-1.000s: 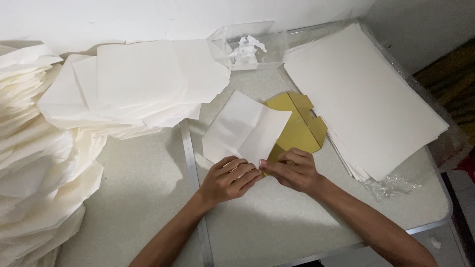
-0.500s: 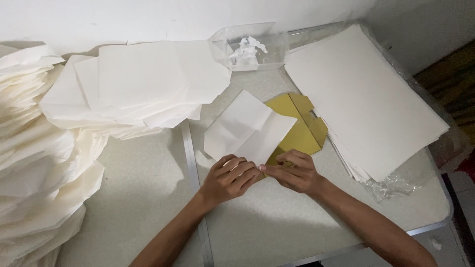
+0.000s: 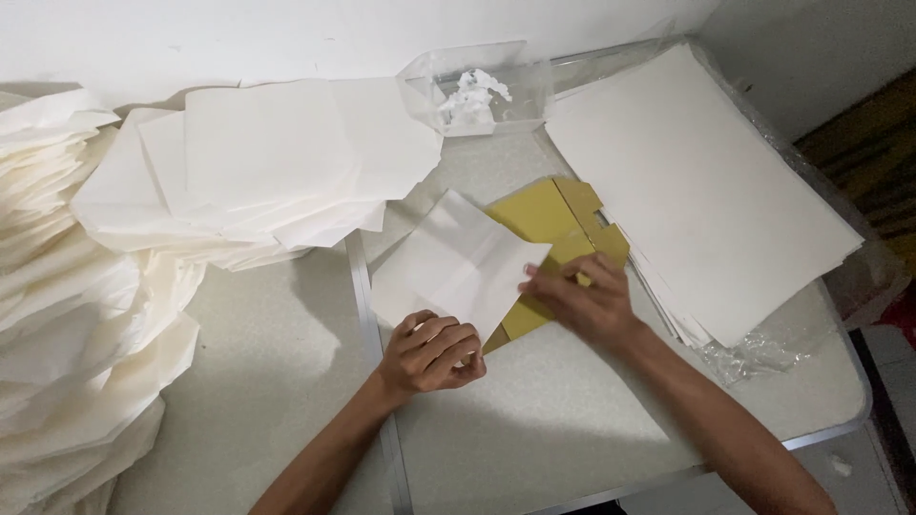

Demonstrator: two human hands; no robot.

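Observation:
A white sheet of thin paper (image 3: 448, 262) lies folded over a flat yellow cardboard template (image 3: 549, 215) in the middle of the grey table (image 3: 572, 420). My left hand (image 3: 434, 353) rests curled on the sheet's near corner, pressing it down. My right hand (image 3: 582, 296) lies on the sheet's right edge where it meets the yellow template, fingers spread and blurred with motion. Neither hand lifts the paper off the table.
A tall stack of large white sheets (image 3: 697, 181) sits at the right on clear plastic wrap. Piles of folded white paper (image 3: 258, 162) fill the back left, with more (image 3: 67, 334) along the left edge. A clear plastic tub (image 3: 477, 91) stands at the back.
My right hand has moved up and to the right along the sheet's edge, away from my left hand. The sheet now lies flatter over the yellow template.

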